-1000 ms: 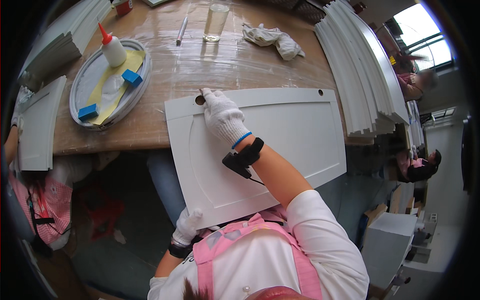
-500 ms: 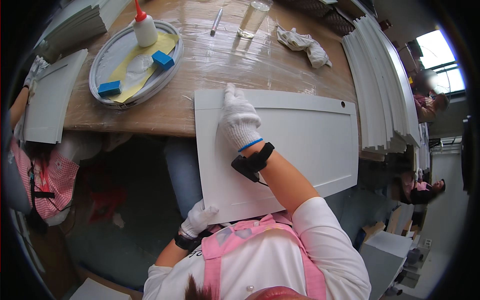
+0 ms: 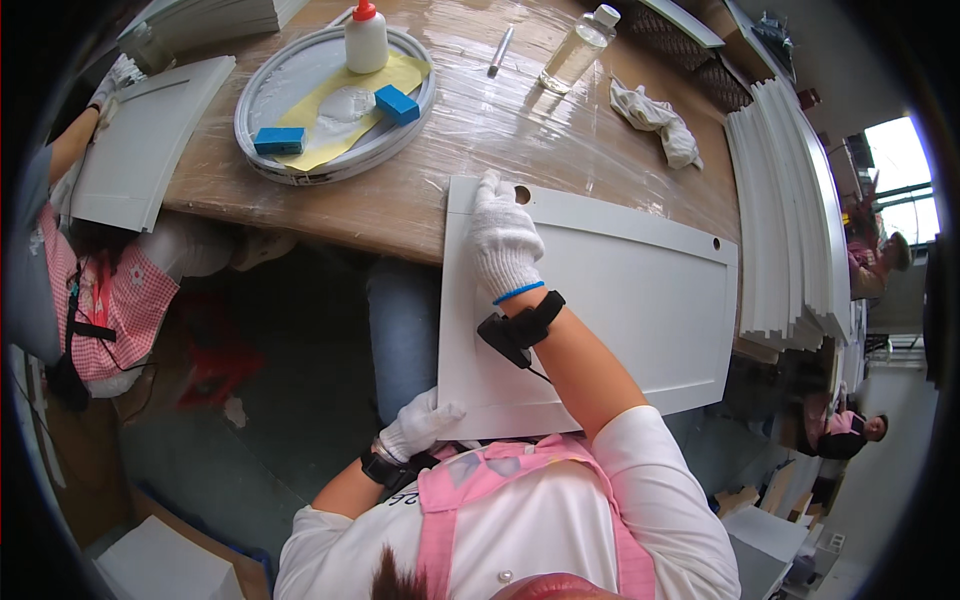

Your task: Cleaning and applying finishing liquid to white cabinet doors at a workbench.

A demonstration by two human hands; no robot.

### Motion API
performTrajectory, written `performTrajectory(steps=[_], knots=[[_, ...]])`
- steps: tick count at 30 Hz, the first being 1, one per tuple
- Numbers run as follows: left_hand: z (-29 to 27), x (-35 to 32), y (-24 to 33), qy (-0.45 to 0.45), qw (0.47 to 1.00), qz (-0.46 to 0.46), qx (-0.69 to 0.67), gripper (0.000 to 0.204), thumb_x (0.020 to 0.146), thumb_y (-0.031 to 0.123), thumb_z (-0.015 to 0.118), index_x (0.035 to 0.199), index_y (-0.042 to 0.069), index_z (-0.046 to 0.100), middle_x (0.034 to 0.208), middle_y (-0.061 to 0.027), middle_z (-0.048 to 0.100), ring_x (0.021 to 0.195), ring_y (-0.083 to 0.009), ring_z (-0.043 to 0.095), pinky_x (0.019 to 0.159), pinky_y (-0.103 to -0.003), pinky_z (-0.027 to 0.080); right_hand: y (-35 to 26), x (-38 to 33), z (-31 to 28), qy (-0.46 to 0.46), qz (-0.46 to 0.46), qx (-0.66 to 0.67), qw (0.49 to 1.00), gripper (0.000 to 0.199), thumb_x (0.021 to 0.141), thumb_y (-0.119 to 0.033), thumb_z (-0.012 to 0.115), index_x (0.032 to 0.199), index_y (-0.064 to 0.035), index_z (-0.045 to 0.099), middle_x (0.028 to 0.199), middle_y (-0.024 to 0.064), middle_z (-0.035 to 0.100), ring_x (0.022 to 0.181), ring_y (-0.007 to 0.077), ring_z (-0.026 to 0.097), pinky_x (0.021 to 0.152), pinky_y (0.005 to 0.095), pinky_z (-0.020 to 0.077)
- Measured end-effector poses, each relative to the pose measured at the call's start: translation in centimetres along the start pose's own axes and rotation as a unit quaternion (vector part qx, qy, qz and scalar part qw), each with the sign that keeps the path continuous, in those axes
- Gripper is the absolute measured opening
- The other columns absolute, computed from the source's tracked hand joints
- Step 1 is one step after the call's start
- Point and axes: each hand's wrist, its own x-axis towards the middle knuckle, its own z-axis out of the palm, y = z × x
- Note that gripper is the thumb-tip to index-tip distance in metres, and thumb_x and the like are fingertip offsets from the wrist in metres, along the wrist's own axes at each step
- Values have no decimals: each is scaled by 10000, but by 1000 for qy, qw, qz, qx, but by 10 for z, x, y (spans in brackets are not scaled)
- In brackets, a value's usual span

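Observation:
A white panel door (image 3: 630, 300) with a recessed middle lies partly on the table and reaches over its near edge toward my body. Two round holes show along its far side. My left hand (image 3: 421, 424), in a white knit glove, grips the panel's near left corner; its thumb is on top and some fingers are hidden beneath. Also gloved, my right hand (image 3: 503, 236) lies flat on the panel's left border near the far left corner, fingers stretched out beside one hole.
Plastic film covers the table (image 3: 330, 205). A round lid (image 3: 250, 120) carries a glue bottle (image 3: 366, 42), yellow sandpaper (image 3: 325, 150) and blue blocks (image 3: 398, 104). Beyond are a pen (image 3: 501, 52), clear bottle (image 3: 578, 52) and rag (image 3: 655, 120). Panels stand stacked right (image 3: 790, 200). A co-worker's panel (image 3: 150, 140) is left.
The view has shifted, so the table's things sit farther right in the picture. My right hand has moved slightly toward the panel's left edge, uncovering a hole. My left hand keeps its corner.

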Motion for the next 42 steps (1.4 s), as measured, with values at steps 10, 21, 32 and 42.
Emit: performTrajectory(steps=[10, 21, 32, 42], knots=[[12, -17, 6, -7, 999, 37, 18, 536, 933, 373, 669, 1289, -1, 526, 1091, -43, 648, 923, -120, 645, 775, -290, 570, 16, 4, 20, 103, -123, -1, 987, 480, 922, -121, 485, 1365, 61, 445, 1143, 269, 590, 1003, 424, 599, 858, 463, 488], [29, -26, -8, 73, 988, 109, 84, 484, 900, 349, 693, 1246, 33, 573, 1063, -29, 643, 982, -134, 591, 866, -333, 498, 4, 21, 21, 21, -230, 168, 958, 430, 971, -116, 460, 1362, 62, 495, 1303, 267, 575, 1201, 364, 558, 1022, 378, 419], [29, -29, -1, 114, 979, 102, 134, 484, 931, 382, 640, 1263, 43, 544, 1039, -82, 643, 860, -192, 660, 652, -361, 593, 82, 67, 14, 149, -226, 166, 948, 474, 917, -43, 493, 1382, 52, 478, 1320, 253, 567, 1225, 369, 542, 1039, 381, 419], [51, -41, 5, 126, 981, 98, 107, 474, 954, 406, 605, 1243, 30, 606, 1125, -51, 658, 1041, -166, 580, 954, -360, 458, 85, 56, -6, 161, -300, 12, 940, 446, 883, -9, 510, 1327, 27, 532, 1209, 224, 608, 1132, 372, 574, 971, 403, 462]])
